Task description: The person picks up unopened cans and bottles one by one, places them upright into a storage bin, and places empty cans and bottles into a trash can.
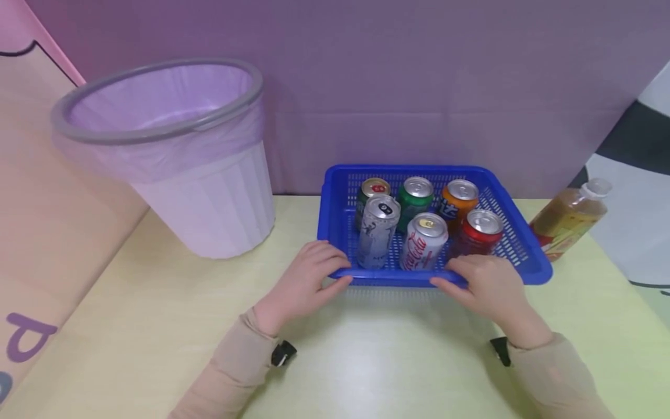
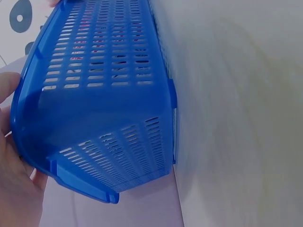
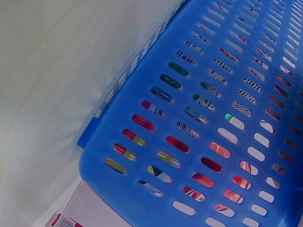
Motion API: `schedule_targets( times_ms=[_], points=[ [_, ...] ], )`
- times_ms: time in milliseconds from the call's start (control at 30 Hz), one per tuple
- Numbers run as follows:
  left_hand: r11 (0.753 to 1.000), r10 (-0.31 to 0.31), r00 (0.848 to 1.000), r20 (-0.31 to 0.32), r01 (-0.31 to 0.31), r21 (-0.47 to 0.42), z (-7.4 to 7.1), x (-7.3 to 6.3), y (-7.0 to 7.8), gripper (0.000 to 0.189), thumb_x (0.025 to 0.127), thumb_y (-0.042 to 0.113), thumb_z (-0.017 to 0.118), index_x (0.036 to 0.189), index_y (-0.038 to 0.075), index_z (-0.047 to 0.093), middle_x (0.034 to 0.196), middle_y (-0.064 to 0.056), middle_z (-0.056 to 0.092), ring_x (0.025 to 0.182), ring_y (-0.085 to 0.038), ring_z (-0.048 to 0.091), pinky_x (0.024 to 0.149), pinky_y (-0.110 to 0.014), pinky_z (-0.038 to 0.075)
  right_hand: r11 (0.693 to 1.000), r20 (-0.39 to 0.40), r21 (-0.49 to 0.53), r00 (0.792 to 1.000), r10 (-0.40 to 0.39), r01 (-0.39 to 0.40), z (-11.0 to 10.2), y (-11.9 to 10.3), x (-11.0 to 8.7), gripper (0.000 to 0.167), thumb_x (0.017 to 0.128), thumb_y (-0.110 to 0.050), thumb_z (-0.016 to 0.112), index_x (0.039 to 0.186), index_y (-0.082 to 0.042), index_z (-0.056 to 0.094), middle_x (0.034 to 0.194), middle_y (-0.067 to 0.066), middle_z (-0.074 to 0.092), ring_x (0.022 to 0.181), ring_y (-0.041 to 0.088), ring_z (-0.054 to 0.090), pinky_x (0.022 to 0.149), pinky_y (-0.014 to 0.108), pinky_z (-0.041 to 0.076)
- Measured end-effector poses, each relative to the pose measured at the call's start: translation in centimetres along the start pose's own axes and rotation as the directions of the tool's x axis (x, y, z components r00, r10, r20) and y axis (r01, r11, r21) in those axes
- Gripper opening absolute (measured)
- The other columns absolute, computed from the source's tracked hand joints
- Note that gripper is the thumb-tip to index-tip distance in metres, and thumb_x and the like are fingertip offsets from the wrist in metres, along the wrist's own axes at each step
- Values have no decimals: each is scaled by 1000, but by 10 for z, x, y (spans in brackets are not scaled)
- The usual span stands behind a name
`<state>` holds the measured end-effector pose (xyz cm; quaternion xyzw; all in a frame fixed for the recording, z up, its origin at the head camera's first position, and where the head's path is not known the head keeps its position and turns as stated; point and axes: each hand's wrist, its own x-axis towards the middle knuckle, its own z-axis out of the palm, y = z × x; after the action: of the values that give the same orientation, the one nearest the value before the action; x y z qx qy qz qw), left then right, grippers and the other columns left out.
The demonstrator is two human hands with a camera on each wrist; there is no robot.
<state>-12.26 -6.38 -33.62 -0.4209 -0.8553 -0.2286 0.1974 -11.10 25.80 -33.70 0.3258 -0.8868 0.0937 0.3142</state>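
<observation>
A blue plastic basket (image 1: 327, 215) with slotted walls stands on the table, holding several drink cans. The left hand (image 1: 309, 273) grips its near rim toward the left corner, thumb outside and fingers over the top. Farther right, the right hand (image 1: 489, 285) holds the same rim, its thumb along the front. Nearest the hands are a patterned silver can (image 1: 376, 235), a white Coca-Cola can (image 1: 423, 244) and a red can (image 1: 476, 233). Behind them stand a green can (image 1: 416, 201), an orange can (image 1: 456, 203) and a partly hidden dark can (image 1: 361, 201). The right wrist view shows only the basket wall (image 3: 97, 163).
A white ribbed bin (image 1: 209, 203) with a purple liner and grey rim is left of the basket. An amber drink bottle (image 1: 570, 218) stands just right of it. The pale table (image 1: 356, 372) meets a purple backdrop (image 1: 366, 87) behind the basket.
</observation>
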Motion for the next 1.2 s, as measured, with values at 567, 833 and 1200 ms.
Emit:
schedule_targets(
  times_ms=[567, 833, 1200],
  points=[
    [999, 43, 994, -100, -46, -23, -10, 1, -7, 15, 85, 17, 66, 96, 6, 68, 96, -5, 68, 97, -21, 60, 92, -38, 45, 1000, 23, -5, 1000, 12, -12, -2, 0, 0, 62, 91, -64, 40, 67, -11, 62, 55, -4, 52, 47, 7, 43, 46, 24, 35],
    [1000, 23, 984, -174, -26, -17, -30, -2, -15, 18, 85, 14, 65, 99, 3, 67, 101, -9, 66, 99, -25, 60, 92, -39, 45, 1000, 26, -4, 1000, 16, -16, -2, 1, -1, 61, 91, -64, 42, 67, -11, 62, 56, -3, 53, 47, 7, 44, 46, 24, 35],
    [985, -90, 936, -340, 134, 108, -84, -9, -25, 20, 85, 8, 63, 103, 0, 65, 101, -14, 66, 94, -30, 62, 83, -42, 49, 1000, 12, 6, 1000, 4, -4, 0, 1, 0, 63, 91, -64, 39, 66, -11, 62, 55, -4, 52, 47, 6, 43, 46, 24, 34]
  ],
)
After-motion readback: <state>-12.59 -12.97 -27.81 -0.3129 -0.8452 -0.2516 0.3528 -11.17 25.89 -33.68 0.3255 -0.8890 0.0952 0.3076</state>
